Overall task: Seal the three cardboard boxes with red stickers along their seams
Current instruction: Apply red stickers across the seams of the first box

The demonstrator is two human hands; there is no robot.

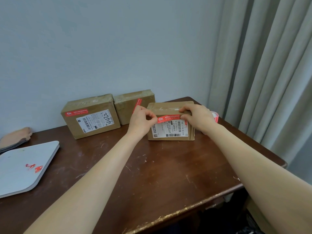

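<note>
Three brown cardboard boxes stand on the dark wooden table (pixel 152 166). The left box (pixel 91 116) carries a red sticker above its white label. The back box (pixel 135 105) has a red sticker down its front. On the nearest box (pixel 170 130), a red sticker (pixel 167 119) lies along the top front edge above the white label. My left hand (pixel 141 120) pinches the sticker's left end. My right hand (pixel 197 117) grips the box's top right edge, thumb pressing the sticker's right end.
A sticker roll (pixel 215 116) peeks out behind my right hand. A white flat device (pixel 25 168) with red scraps on it lies at the left, a tan object (pixel 16 135) behind it. Curtains (pixel 261 73) hang at the right, and the wall is close behind the boxes.
</note>
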